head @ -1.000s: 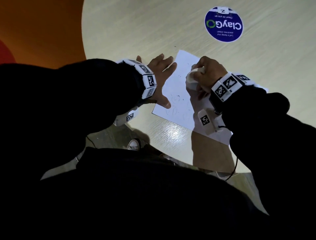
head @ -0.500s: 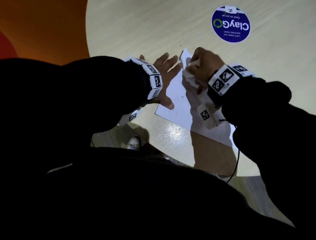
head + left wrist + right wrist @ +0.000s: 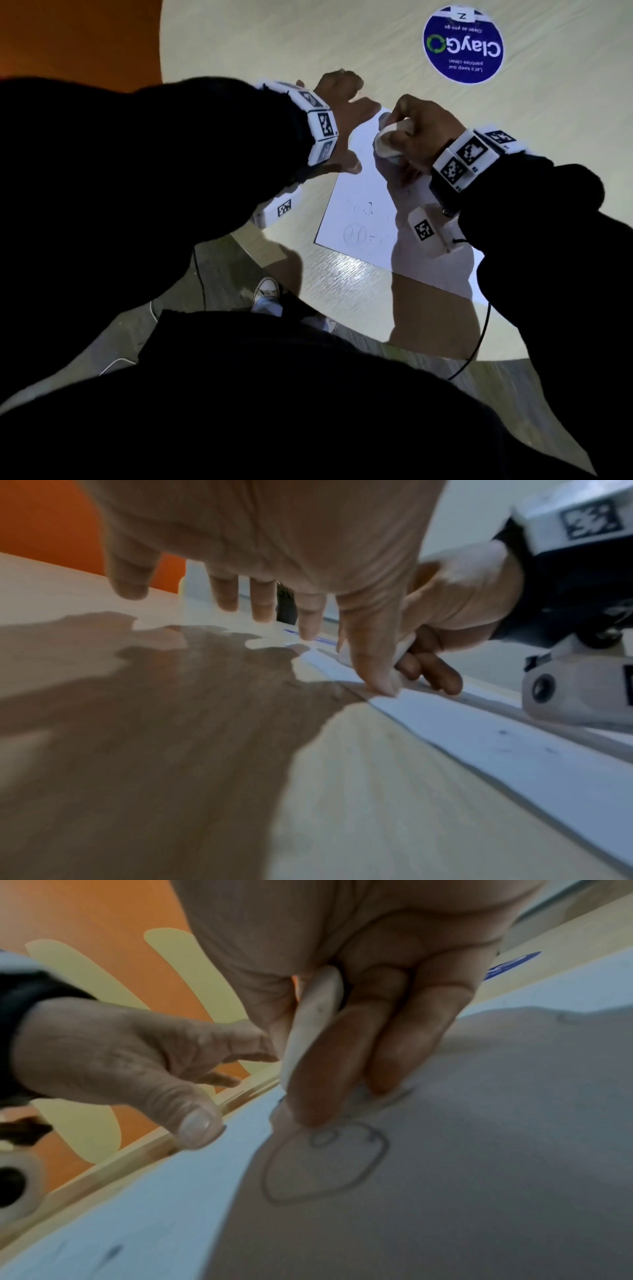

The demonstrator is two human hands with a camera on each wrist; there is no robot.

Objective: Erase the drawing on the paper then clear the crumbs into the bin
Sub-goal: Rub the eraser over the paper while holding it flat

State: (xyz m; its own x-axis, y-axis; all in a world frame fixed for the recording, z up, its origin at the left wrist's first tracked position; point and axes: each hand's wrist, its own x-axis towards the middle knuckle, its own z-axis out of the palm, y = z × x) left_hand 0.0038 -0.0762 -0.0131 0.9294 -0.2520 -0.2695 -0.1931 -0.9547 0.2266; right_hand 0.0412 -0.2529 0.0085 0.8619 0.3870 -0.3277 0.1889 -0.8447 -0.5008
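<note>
- The drawing (image 3: 325, 1161), faint pencil outlines, is seen on the paper (image 3: 363, 205), which lies flat on the table (image 3: 274, 44) close to its near edge, with one long side running away from the person.
- In the right wrist view a looped outline is seen directly under the fingertips, on the wrist side of the eraser (image 3: 311, 1042); further faint circles are seen in the head view towards the near-left corner of the paper.
- The eraser, white and flat, is pinched on edge by the right hand (image 3: 421, 126) between thumb and curled fingers, and its lower end is pressed to the sheet near the far corner.
- The remaining marks are judged to lie nearer to the person than the eraser, so the coming strokes would have to be drawn back along the paper's long axis; the right hand is the nearer one.
- The left hand (image 3: 342, 102) is held open with fingers spread; its thumb tip is pressed on the left edge of the paper, while the other fingers are seen above the table beyond that edge.
- A round blue sticker (image 3: 462, 44) is stuck to the table beyond the paper.
- No bin can be seen, and crumbs cannot be made out.
</note>
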